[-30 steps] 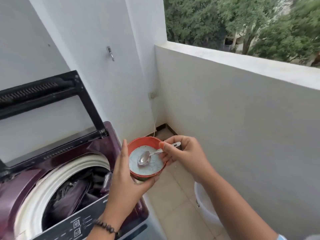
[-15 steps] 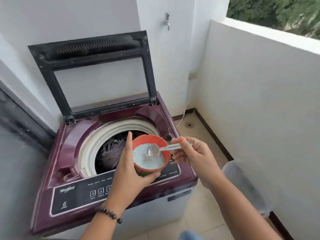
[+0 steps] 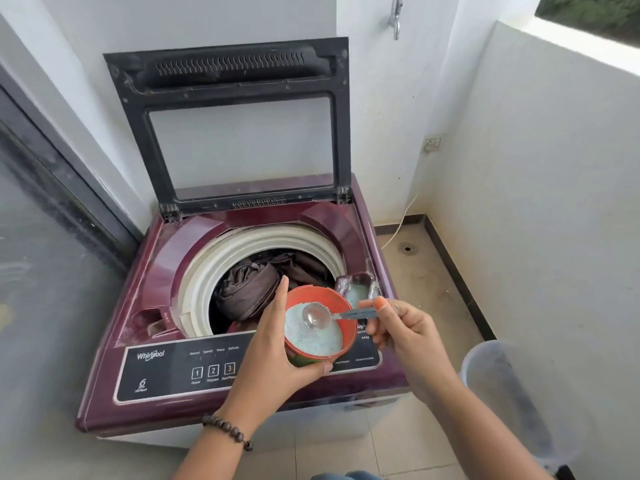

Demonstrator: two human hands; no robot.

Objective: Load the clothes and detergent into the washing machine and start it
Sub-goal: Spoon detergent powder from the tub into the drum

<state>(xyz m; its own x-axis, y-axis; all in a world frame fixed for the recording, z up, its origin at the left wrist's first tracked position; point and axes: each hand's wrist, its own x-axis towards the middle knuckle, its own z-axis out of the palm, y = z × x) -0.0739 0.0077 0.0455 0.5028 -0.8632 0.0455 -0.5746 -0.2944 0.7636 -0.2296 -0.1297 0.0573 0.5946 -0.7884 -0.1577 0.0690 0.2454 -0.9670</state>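
Our left hand (image 3: 277, 355) grips the detergent tub (image 3: 320, 327), right hand (image 3: 405, 327) pinches the spoon (image 3: 317, 317). Tilt risk: powder spills onto the control panel (image 3: 180, 368), missing the drum (image 3: 263, 282).

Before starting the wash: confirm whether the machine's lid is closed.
No, the lid stands raised behind the drum, with dark clothes visible inside.

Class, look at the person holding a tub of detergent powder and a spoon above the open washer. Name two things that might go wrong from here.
1. The left hand holds the tub over the control panel, not the drum, so powder may spill onto the buttons.
2. The spoon, pinched at its handle end by the right hand, could tip powder beside the dispenser tray.
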